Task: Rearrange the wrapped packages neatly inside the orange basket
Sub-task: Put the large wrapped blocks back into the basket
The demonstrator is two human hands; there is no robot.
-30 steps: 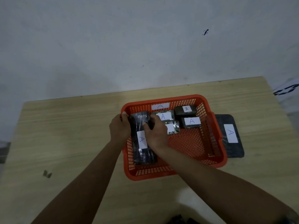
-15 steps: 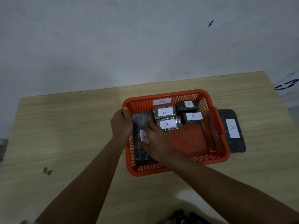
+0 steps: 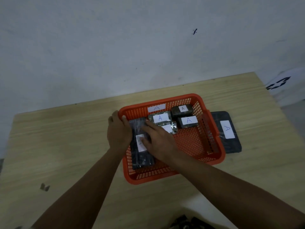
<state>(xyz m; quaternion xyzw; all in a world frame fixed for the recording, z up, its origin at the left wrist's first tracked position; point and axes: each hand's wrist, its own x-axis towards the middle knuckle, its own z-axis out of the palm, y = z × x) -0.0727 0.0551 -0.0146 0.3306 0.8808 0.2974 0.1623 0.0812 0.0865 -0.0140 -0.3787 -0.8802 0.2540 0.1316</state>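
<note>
An orange plastic basket (image 3: 214, 146) stands on the wooden table. A long black wrapped package (image 3: 140, 156) lies along its left wall, white label up. My left hand (image 3: 118, 131) grips the basket's left rim, thumb inside against that package. My right hand (image 3: 158, 141) lies flat, fingers spread, on the long package's right side and label. At the back sit two silvery packages, one (image 3: 159, 117) fully seen, the other (image 3: 171, 128) partly under my right hand. Two dark small packages (image 3: 181, 109) (image 3: 188, 122) lie at the back right. All carry "A" labels.
A flat black package (image 3: 227, 132) with an "A" label lies on the table just right of the basket. The basket's front right floor is bare. A white wall rises behind the table. A small dark mark (image 3: 44, 187) is on the table at the left.
My right hand has slid from the long package's top end down onto its label and flattened. The silvery package it covered now shows partly. My left hand stays on the rim.
</note>
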